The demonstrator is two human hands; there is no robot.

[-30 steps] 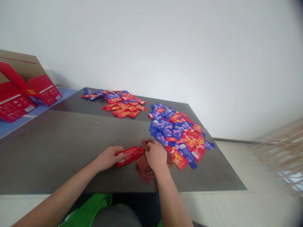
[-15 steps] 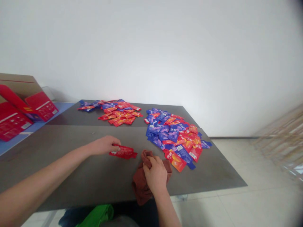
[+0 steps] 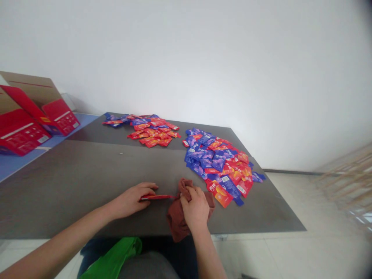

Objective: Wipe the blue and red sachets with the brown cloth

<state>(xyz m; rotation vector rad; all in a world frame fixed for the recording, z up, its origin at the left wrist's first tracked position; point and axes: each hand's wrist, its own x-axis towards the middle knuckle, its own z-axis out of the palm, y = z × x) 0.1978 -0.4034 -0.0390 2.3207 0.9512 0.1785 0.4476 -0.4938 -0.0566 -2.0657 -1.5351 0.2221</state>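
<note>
My left hand (image 3: 135,199) pinches one end of a red pouch (image 3: 159,197), which is turned edge-on over the dark table, its free end pointing right. Close by on the right, my right hand (image 3: 196,205) is closed on a crumpled brown cloth (image 3: 177,217) near the table's front edge. The pouch's free end reaches the cloth; whether they touch I cannot tell. To the right of the cloth spreads a pile of blue and red pouches (image 3: 219,161). Farther back on the left lies a second pile of mostly red pouches (image 3: 154,133).
Open red cardboard boxes (image 3: 26,133) stand on a blue surface (image 3: 8,164) at the left. Behind the dark table (image 3: 72,182) rises a white wall (image 3: 186,58). A slatted wooden object (image 3: 348,182) is on the floor at the far right. Green fabric (image 3: 116,257) lies below the table's front edge.
My left hand has come nearer to me and turned the red pouch from showing its flat face to edge-on, closer to the cloth. My right hand keeps hold of the cloth. The view has shifted slightly.
</note>
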